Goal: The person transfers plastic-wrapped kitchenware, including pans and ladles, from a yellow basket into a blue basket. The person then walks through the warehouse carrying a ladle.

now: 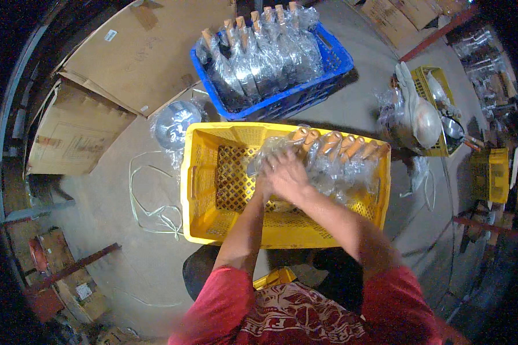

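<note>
In front of me stands a yellow plastic crate point(198, 227). Pans with wooden handles point(331, 142), wrapped in clear plastic, stand in a row along its right half, handles up. My right hand point(286, 177) is closed over the plastic at the leftmost wrapped pan point(270, 148), fingers pressed on the wrap. My left hand point(263, 185) is at the same pan, just left of the right hand and partly covered by it, so its fingers are hidden. The crate's left part shows its bare lattice bottom.
Beyond is a blue crate point(265, 109) holding several more wrapped pans. A round wrapped metal pan point(178, 123) lies left, near loose pale cord point(155, 215). Large cardboard boxes point(138, 63) stand far left. At right, another yellow crate point(440, 146) holds wrapped pans.
</note>
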`<state>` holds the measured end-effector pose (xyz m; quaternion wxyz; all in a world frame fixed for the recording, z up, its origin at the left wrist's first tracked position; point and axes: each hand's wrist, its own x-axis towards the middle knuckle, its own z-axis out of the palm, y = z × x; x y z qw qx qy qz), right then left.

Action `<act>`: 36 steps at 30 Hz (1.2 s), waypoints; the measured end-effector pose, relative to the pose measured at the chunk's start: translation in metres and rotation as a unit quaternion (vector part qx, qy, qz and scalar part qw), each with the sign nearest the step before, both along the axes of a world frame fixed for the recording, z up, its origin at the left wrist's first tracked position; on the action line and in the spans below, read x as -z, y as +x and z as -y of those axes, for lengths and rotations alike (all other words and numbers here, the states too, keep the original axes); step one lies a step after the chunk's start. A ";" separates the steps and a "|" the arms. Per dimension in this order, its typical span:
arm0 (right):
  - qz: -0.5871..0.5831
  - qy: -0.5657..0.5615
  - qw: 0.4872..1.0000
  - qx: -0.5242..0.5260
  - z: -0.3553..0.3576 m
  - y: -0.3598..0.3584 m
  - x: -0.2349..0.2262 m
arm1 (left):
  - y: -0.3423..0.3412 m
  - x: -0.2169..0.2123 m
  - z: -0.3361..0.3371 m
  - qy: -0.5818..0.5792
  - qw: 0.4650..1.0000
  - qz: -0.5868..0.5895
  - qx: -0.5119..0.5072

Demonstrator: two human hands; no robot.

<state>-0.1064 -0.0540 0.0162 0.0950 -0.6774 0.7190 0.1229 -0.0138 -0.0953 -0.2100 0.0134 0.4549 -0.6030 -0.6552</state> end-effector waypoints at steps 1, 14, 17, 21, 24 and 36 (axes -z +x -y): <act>-0.105 -0.009 0.994 -0.022 0.007 -0.012 0.000 | -0.001 0.003 0.001 -0.008 0.999 -0.014 0.035; 0.130 -0.234 0.939 0.214 0.004 -0.090 -0.014 | -0.003 -0.055 0.004 0.059 0.989 0.136 -0.029; 0.113 -0.164 0.956 0.217 0.003 -0.099 -0.016 | -0.002 -0.040 0.003 0.074 0.994 0.047 -0.061; 0.102 -0.169 0.955 0.222 0.006 -0.097 -0.007 | -0.003 -0.014 -0.002 0.141 0.990 -0.016 -0.024; 0.085 -0.173 0.948 0.252 0.011 -0.092 0.002 | -0.002 -0.027 0.004 0.043 0.993 0.107 0.019; 0.081 -0.199 0.946 0.244 0.010 -0.093 0.011 | 0.077 -0.261 0.209 -0.198 0.940 0.001 0.278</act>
